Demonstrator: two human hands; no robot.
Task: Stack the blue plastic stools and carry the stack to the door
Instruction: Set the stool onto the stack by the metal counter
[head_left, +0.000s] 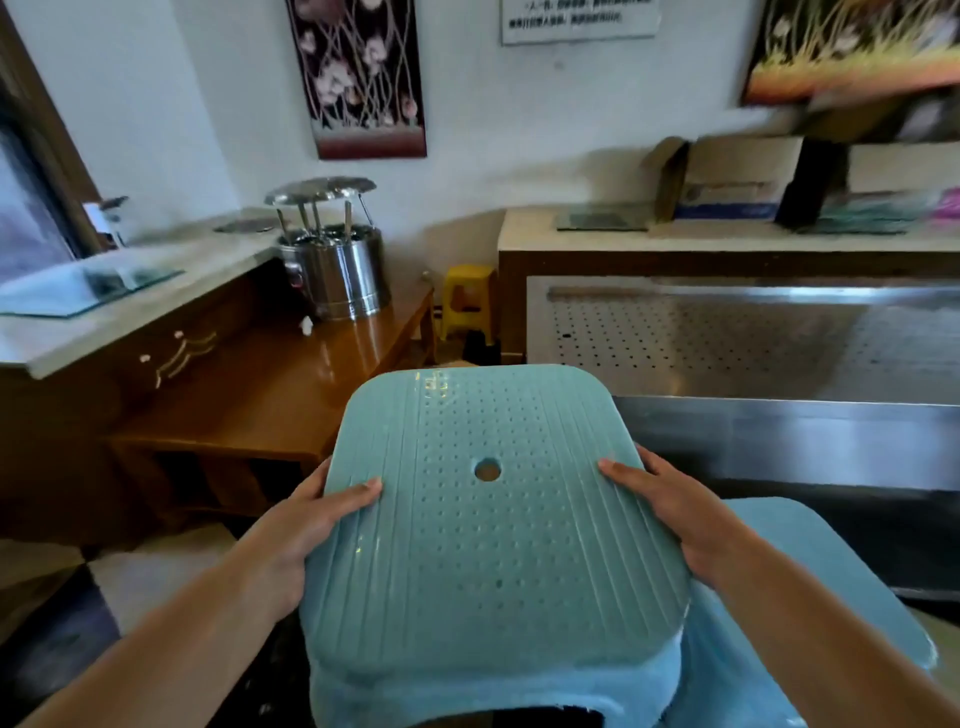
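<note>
A blue plastic stool (483, 519) fills the lower middle of the head view, its dotted seat with a round centre hole tilted up toward me. My left hand (306, 525) grips the seat's left edge, thumb lying on top. My right hand (675, 514) grips the right edge the same way. A second blue stool (831, 587) shows behind and below my right forearm, partly hidden by the held stool and the arm. The legs of the held stool are out of sight.
A wooden table (270, 395) with a steel pot (332, 275) stands ahead left, next to a stone-topped counter (130, 301). A yellow stool (467, 301) sits by the far wall. A steel counter (779, 441) and perforated metal cabinet (727, 332) run along the right.
</note>
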